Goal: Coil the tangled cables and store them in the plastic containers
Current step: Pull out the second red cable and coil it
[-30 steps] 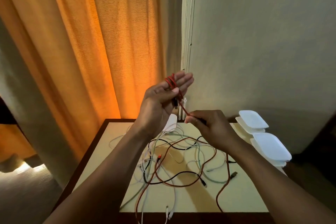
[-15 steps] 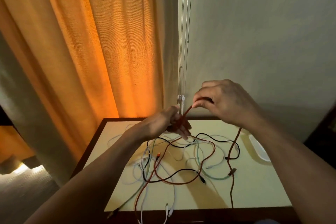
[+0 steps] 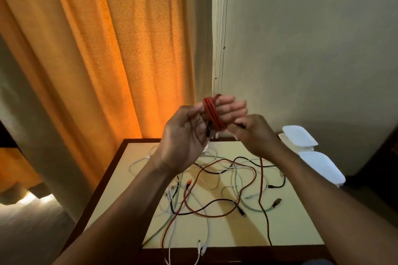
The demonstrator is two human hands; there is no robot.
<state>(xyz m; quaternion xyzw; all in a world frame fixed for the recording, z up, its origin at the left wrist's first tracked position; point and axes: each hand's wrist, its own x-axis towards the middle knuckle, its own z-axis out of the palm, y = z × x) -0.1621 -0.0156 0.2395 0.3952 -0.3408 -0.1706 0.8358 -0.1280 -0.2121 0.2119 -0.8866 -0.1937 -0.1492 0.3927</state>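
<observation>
Red cable (image 3: 212,114), light, limp and likely springy, is looped round the left hand's (image 3: 185,135) straight fingers, the thumb pinning its plug end. The right hand (image 3: 256,133) pinches the free run. Grip across the loops. The tail drops to the table (image 3: 290,232), with the containers (image 3: 299,139) at its right edge.

You work in dim light; a warm orange glow comes through the curtain (image 3: 129,71), brightest near its lower part. Your left hand (image 3: 185,135), right hand (image 3: 256,135) and the red cable (image 3: 212,114) look slightly soft, and a brown shadow lies across the table (image 3: 290,232).
</observation>
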